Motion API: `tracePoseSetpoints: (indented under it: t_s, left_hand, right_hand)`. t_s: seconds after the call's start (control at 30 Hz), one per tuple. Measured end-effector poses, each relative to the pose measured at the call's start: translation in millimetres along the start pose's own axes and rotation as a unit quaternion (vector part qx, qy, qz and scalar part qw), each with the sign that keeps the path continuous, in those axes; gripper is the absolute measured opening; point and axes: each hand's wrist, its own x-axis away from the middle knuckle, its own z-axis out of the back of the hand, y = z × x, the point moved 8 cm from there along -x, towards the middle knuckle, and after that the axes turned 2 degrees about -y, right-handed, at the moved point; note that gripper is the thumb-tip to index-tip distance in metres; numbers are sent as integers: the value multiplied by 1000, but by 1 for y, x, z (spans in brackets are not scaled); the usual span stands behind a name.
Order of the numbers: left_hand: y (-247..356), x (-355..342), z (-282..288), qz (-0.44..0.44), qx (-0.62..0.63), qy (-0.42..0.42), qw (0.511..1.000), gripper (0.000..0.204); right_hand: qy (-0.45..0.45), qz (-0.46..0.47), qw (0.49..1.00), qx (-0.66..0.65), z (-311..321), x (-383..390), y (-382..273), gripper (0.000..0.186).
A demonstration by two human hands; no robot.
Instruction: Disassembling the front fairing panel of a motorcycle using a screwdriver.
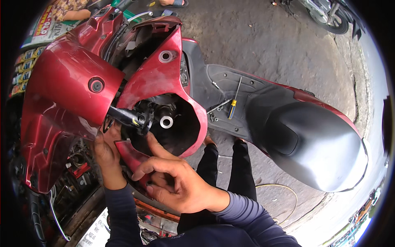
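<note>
A red scooter's handlebar unit, with its red cover [78, 70], is tilted to the left. From it a black handlebar post [127, 117] with a clamp end sticks out, apart from the round metal steering stem [166, 122] in the front panel's opening. My left hand [108, 156] grips the handlebar from below, beside the cover's lower edge; some of its fingertips are hidden. With its index finger stretched up to the clamp end, my right hand [179, 181] holds nothing I can see. Its other fingers are bent but apart.
On the grey footboard lie a yellow-and-blue screwdriver [232, 109], a metal tool [219, 106], a socket piece [216, 85] and small bolts [214, 118]. The black seat [317, 136] is at right. Tools and parts [78, 164] crowd the lower left. Another motorcycle [329, 14] stands beyond.
</note>
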Motion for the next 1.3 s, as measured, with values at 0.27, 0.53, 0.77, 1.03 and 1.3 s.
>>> tracePoseSetpoints:
  t_s: [0.27,0.53,0.77,1.03,1.3]
  left_hand:
    - [4,1,9,-58,6,15,998,86]
    - [2,7,11,-77,51,9,996,82]
    - [4,1,-32,-112,91,22,989,66]
    - [-14,5,-39,-18,95,52,994,61]
    - [21,4,-61,4,413,-88,906,60]
  right_hand:
    - [-51,-27,998,-12,2,0,3,22]
    - [-56,-102,986,-117,-1,-6,-1,25]
    - [-52,-143,988,-10,9,-12,-17,46]
    - [181,53,943,274,56,-103,-159,44]
    - [74,-253,951,159,67,-238,-84,68]
